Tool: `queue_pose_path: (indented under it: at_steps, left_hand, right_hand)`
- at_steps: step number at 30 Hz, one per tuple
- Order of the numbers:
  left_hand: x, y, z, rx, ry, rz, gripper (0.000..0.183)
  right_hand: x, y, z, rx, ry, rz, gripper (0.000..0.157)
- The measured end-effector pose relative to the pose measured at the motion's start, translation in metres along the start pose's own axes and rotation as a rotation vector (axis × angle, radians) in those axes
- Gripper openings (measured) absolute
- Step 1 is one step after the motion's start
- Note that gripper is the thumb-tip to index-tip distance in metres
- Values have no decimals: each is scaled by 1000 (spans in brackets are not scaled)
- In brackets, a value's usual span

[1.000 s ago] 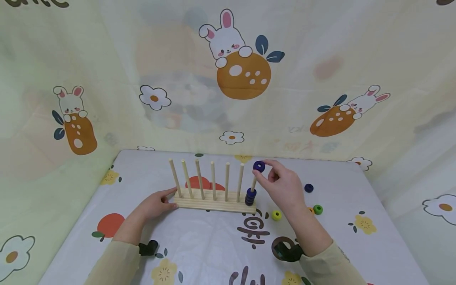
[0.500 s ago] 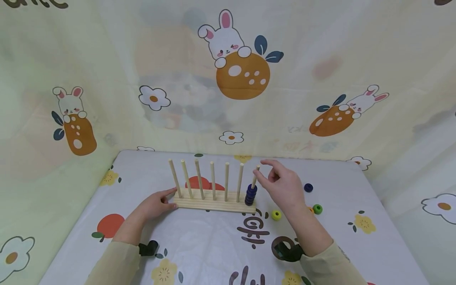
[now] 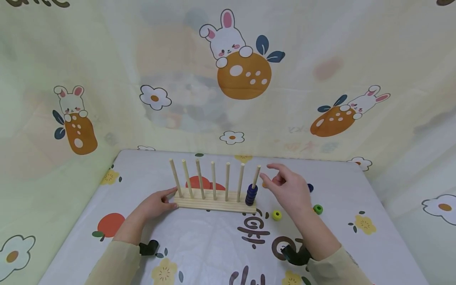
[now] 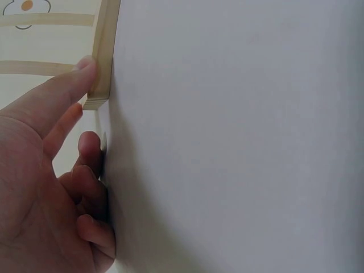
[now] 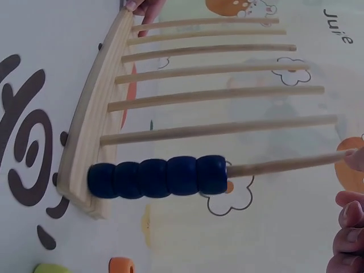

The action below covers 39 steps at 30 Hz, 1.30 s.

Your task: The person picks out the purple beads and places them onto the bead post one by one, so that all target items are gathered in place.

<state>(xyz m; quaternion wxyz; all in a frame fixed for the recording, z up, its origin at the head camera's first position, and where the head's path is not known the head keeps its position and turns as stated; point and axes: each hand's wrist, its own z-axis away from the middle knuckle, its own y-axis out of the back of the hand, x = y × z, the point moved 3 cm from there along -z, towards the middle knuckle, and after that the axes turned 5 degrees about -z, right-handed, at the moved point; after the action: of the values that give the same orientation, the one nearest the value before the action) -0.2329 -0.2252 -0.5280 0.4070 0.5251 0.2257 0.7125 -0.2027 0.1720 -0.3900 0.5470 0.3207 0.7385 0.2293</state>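
A pale wooden peg rack [image 3: 213, 204] with several upright pegs stands on the table. Its left end is held by my left hand [image 3: 154, 204], thumb at the front and index finger behind; in the left wrist view the thumb presses the end of the wooden base [image 4: 104, 62]. Several dark blue beads [image 5: 156, 177] are stacked on the rightmost peg, whose upper part is bare. Just right of that peg's top is my right hand [image 3: 290, 192], thumb and index finger apart with nothing between them. Its other fingers are curled inward.
Loose beads lie to the right: a yellow-green bead [image 3: 276, 215] near the rack's right end, a green bead [image 3: 318, 209], and a dark blue bead [image 3: 310, 187] partly behind the right hand. An orange bead [image 5: 121, 265] shows in the right wrist view. A patterned cloth backdrop [image 3: 192, 118] rises behind.
The right hand lets go of a blue bead, which drops down the rightmost peg onto the stack. That hand then moves a little right. The left hand and rack stay put.
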Motion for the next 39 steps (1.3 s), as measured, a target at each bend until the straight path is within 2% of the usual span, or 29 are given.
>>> queue_pose_path:
  at_steps: [8, 18, 26, 33, 39]
  left_hand:
    - [0, 0, 1, -3, 10, -3, 69]
    - [3, 1, 4, 2, 2, -8, 69]
    - [4, 1, 3, 4, 4, -11, 68]
    - [5, 2, 5, 12, -5, -16, 68]
    - [5, 2, 4, 8, -6, -9, 67]
  right_hand:
    - [16, 7, 5, 2, -9, 37, 37]
    - [51, 14, 12, -16, -41, 79, 33]
    - [74, 23, 21, -31, -63, 163, 38]
    - [100, 26, 26, -87, -137, 224, 49]
    - [119, 27, 31, -117, -168, 261, 49]
